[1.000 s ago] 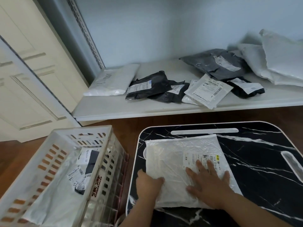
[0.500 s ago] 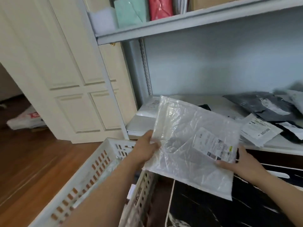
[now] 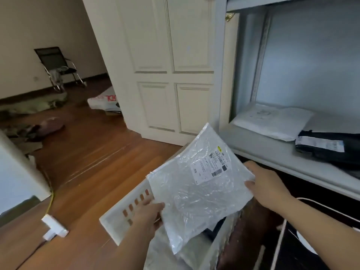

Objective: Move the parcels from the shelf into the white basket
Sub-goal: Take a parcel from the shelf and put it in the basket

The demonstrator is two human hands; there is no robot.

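I hold a flat white plastic parcel (image 3: 196,190) with a printed label, tilted, above the white basket (image 3: 124,209). My left hand (image 3: 149,214) grips its lower left edge and my right hand (image 3: 266,184) grips its right edge. The parcel covers most of the basket; other parcels lie inside beneath it. On the shelf (image 3: 272,151) at the right lie a white parcel (image 3: 272,121) and a black parcel (image 3: 329,149) with a blue-and-white label.
A cream panelled door (image 3: 171,71) stands behind the basket. A black marble-pattern table (image 3: 303,246) is at the lower right under the shelf. A white power strip (image 3: 53,228) lies on the wooden floor at left. A chair (image 3: 58,65) and bags sit far back.
The parcel went from lying on the black table to being lifted and carried left, now over the basket. My view swung left towards the door and floor.
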